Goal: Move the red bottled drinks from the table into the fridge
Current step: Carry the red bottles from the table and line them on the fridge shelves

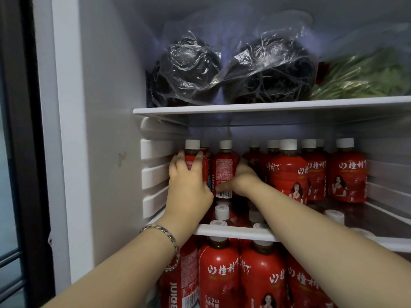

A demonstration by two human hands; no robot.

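L hand (189, 183) is wrapped round the corner bottle (192, 150), fingers spread over its shoulder just under the white cap; R hand (243, 177) grasps the second bottle (224, 170) beside it, thumb lying across the low front of the label, fingers going round the far side out of view; both btls stand upright on the middle shelf (233, 232), touching each other, the corner one close to the ribbed side wall (155, 174) of the fridge; prob. gripped from the side because the upper shelf (266, 106) leaves little headroom over the caps, so no grab from above; both hands at once looks like settling the pair back and left to pack the row w/ no gap; bracelet (165, 233) on L wrist; to the R the same shelf carries more red bottles (289, 172), labels facing front, whereas these two show barcode side, so facing seems not to matter here; a packed lower row (219, 272) stands beneath; up top, dark bagged bundles (191, 70) and greens (367, 78); table not in view, so can't tell how many remain; w/ shelves this full, task looks well along.
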